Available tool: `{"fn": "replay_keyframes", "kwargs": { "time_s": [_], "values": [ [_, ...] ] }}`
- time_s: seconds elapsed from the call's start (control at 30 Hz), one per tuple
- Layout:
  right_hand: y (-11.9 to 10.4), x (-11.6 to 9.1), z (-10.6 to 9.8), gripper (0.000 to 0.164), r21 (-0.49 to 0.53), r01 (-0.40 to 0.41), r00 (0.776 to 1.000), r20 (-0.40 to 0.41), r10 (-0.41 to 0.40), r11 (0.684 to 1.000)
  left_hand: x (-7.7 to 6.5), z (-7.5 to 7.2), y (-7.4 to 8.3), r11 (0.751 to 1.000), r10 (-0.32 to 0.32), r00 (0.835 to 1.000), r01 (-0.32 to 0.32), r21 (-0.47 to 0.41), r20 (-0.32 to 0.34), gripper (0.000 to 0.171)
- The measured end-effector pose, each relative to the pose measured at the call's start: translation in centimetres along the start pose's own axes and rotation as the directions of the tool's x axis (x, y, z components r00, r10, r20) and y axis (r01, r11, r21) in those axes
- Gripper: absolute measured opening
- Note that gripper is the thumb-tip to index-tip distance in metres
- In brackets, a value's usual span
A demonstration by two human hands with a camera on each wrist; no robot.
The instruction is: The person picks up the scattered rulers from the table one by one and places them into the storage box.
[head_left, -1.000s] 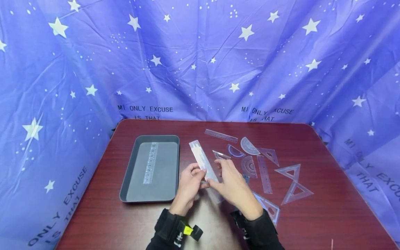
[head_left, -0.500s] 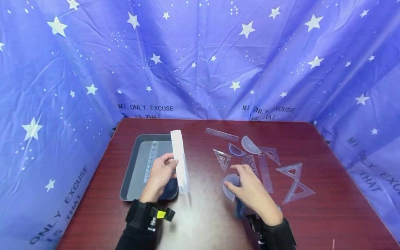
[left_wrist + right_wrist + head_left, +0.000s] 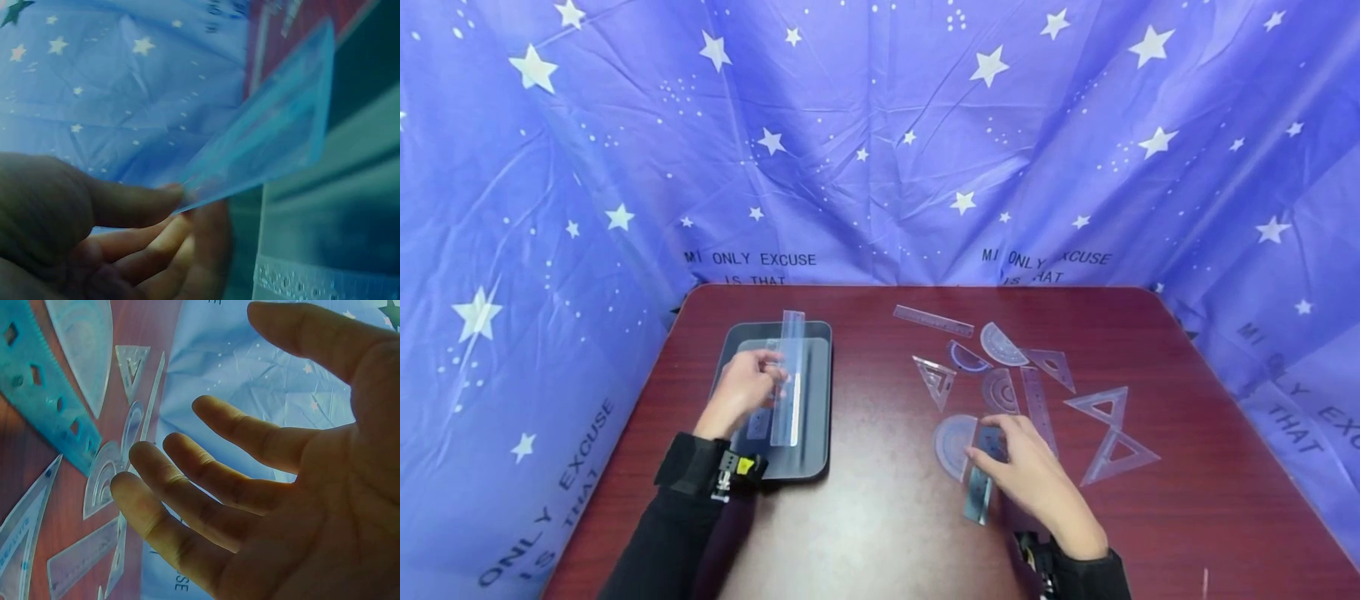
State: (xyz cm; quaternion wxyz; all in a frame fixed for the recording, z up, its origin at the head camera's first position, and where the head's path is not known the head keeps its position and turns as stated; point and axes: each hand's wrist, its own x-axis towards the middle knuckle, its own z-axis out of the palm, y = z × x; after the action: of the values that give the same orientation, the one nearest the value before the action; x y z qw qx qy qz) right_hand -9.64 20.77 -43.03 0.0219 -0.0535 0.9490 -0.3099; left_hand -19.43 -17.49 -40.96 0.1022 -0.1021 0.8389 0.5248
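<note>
My left hand (image 3: 745, 390) pinches a clear ruler (image 3: 788, 375) between thumb and fingers, above the grey tray (image 3: 826, 400). In the left wrist view the held ruler (image 3: 275, 119) slants up from the thumb. Another clear ruler (image 3: 758, 423) lies in the tray, partly hidden by the hand and held ruler. My right hand (image 3: 1037, 479) hovers over a teal ruler (image 3: 978, 497) with cut-out shapes. The right wrist view has that hand (image 3: 269, 487) with fingers spread and nothing in them, apart from the teal ruler (image 3: 37, 381). A clear protractor (image 3: 952, 446) lies beside that ruler.
Right of the middle lie more protractors (image 3: 1002, 346), a small set square (image 3: 936, 382), larger set squares (image 3: 1120, 457) and clear rulers (image 3: 933, 320) on the dark red table (image 3: 880, 533). A starry blue curtain (image 3: 880, 167) surrounds the table's back and sides.
My left hand has carried the clear ruler leftward from the table's middle to above the tray. The right hand has let go of that ruler and moved right, over the teal one.
</note>
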Motion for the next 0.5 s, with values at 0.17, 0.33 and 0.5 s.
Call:
{"fn": "replay_keyframes", "kwargs": {
  "time_s": [0.17, 0.33, 0.5],
  "values": [
    [0.5, -0.1, -0.2, 0.055, -0.011, -0.029, 0.999, 0.018, 0.030, 1.000, 2.2, 0.5, -0.5, 0.992, -0.040, 0.996, 0.030, 0.119, 0.080, 0.036],
    [0.6, -0.1, -0.1, 0.056, -0.010, -0.047, 0.998, 0.032, 0.047, 0.999, 3.8, 1.0, -0.7, 0.978, -0.085, 0.991, 0.064, 0.197, 0.100, 0.032],
    [0.7, -0.3, -0.1, 0.056, -0.009, -0.054, 0.998, 0.029, 0.054, 0.998, 4.8, 1.5, -0.5, 0.975, -0.124, 0.982, 0.093, 0.203, 0.144, 0.027]
  ]
}}
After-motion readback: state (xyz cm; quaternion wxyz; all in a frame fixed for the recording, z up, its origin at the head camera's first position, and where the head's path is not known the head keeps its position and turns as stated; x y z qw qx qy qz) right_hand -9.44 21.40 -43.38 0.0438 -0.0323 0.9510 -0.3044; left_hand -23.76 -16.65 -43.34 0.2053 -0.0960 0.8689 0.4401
